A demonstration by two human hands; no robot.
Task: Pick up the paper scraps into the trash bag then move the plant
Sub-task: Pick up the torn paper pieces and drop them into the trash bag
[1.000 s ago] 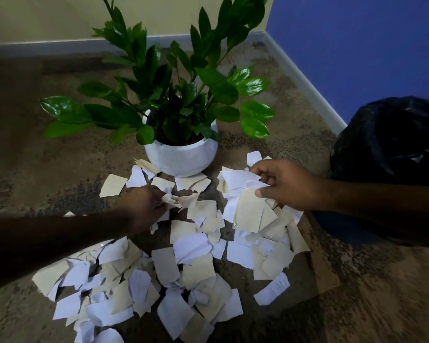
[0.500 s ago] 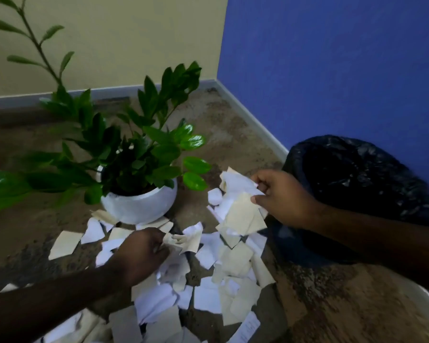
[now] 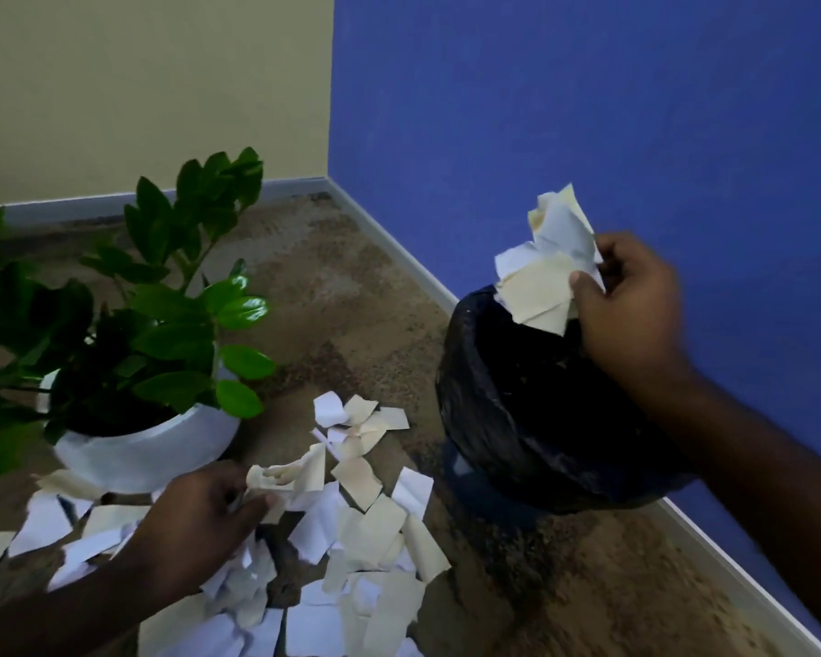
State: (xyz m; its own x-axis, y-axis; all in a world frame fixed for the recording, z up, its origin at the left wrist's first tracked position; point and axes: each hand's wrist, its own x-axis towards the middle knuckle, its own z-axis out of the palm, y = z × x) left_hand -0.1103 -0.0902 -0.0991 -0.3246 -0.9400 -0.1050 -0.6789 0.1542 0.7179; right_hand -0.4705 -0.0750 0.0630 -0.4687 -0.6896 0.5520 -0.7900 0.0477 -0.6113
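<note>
From the head camera, the right hand is raised at about two o'clock in the frame, its fingers and thumb pinched together on a bunch of white and cream torn paper scraps. That bunch hangs just over the far rim of the open black plastic trash bag, which sits on the floor against the blue wall; the bag's mouth gapes upward and its inside is too dark to read.

The left hand is low at about seven o'clock, curled closed on a small curled cream scrap of paper — the thumb and fingertips clamp its near edge, just above the litter.

The loose white and cream paper scraps on the floor spread from six o'clock up towards the centre, overlapping one another, some curled at the corners. They lie between the bag and the leafy green plant in a round white pot, which stands at about nine o'clock, with a few scraps touching the pot's base.

The mottled brown carpeted floor runs back to a pale grey baseboard where the blue wall meets a cream wall at twelve o'clock.
</note>
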